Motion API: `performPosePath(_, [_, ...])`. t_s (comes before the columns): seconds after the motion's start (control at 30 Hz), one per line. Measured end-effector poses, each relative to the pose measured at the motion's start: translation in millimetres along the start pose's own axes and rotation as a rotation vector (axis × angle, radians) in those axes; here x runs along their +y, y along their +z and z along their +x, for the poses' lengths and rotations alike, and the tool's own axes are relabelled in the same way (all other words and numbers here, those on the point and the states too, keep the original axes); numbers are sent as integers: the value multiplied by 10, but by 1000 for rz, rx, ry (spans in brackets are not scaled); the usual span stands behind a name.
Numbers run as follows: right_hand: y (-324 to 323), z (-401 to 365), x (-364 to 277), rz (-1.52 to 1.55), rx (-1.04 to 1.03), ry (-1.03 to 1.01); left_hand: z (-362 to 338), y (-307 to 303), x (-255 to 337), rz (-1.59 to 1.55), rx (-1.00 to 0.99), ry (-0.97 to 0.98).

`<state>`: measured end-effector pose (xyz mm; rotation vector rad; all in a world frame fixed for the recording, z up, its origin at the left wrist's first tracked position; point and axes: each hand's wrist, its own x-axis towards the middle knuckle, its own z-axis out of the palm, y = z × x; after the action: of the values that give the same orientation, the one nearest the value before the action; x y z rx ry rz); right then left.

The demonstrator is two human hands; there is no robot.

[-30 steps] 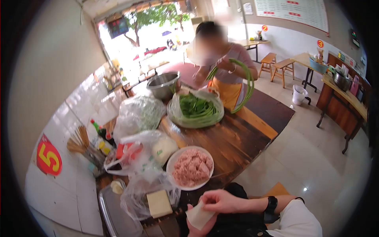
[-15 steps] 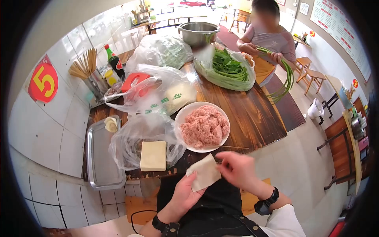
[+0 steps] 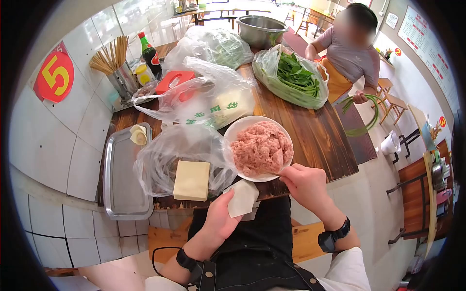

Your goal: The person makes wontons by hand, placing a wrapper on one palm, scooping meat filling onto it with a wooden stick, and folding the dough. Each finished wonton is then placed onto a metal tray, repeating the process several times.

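Note:
A white plate [image 3: 234,167] of pink minced meat [image 3: 261,148] sits near the table's front edge. My left hand [image 3: 221,217] holds a thin, pale square wrapper [image 3: 242,198] just below the plate. At the plate's lower right rim, my right hand [image 3: 305,184] pinches a thin stick whose tip touches the meat. A stack of square wrappers [image 3: 192,180] rests on a clear plastic bag [image 3: 158,169], left of my left hand. One folded piece [image 3: 139,135] lies in the upper end of a metal tray [image 3: 128,211].
Beyond the plate are plastic bags [image 3: 213,97], a red object [image 3: 175,81], a sauce bottle [image 3: 149,53], a chopstick holder [image 3: 122,81], leafy greens [image 3: 298,77] and a metal pot [image 3: 262,34]. Across the table sits a person [image 3: 352,53] holding green stems [image 3: 364,127].
My right hand has moved from beside the wrapper to the stick at the plate. The wrapper is tilted differently in my left hand. The other person has lowered the stems to the side.

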<state>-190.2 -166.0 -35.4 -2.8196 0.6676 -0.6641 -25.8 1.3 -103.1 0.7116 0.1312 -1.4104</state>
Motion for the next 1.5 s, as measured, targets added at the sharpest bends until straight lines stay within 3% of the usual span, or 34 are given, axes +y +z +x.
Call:
performPosePath(0.17, [4, -25, -9, 12, -84, -7, 114, 45, -26, -62, 48, 41])
performPosePath(0.37, [-65, -199, -73, 190, -57, 125, 77, 157, 13, -118, 65, 31])
performPosePath(0.6, [237, -677, -315, 25, 161, -15, 81, 205, 12, -257, 46, -24])
performPosePath(0.73, [151, -770, -289, 40, 182, 35, 26, 214, 1, -275, 113, -36])
performPosePath(0.8, [72, -797, -225, 331, 123, 202, -2, 144, 1, -294, -34, -41])
performPosePath(0.9, [21, -835, -164, 542, 115, 362, -126, 207, 28, -224, -6, -3])
performPosePath(0.97, [50, -833, -149, 573, 100, 338, -155, 246, 45, -226, -43, -4])
performPosePath(1.03, [68, -733, -212, 881, 30, 578, -162, 294, 41, -225, -88, -10])
performPosePath(1.1, [221, -599, -259, 960, 43, 572, -166, 343, 12, -231, -132, 6])
performPosePath(1.2, [341, -377, -390, 1425, 80, 777, -153, 449, -23, -267, -284, 26])
performPosePath(1.27, [409, -347, -436, 1620, 43, 847, -132, 467, -76, -239, -254, 47])
performPosePath(1.43, [456, -282, -569, 1540, 263, 875, -69, 398, -175, -121, -174, 155])
performPosePath(1.5, [484, -283, -589, 1383, 344, 760, -48, 395, -185, -95, -203, 212])
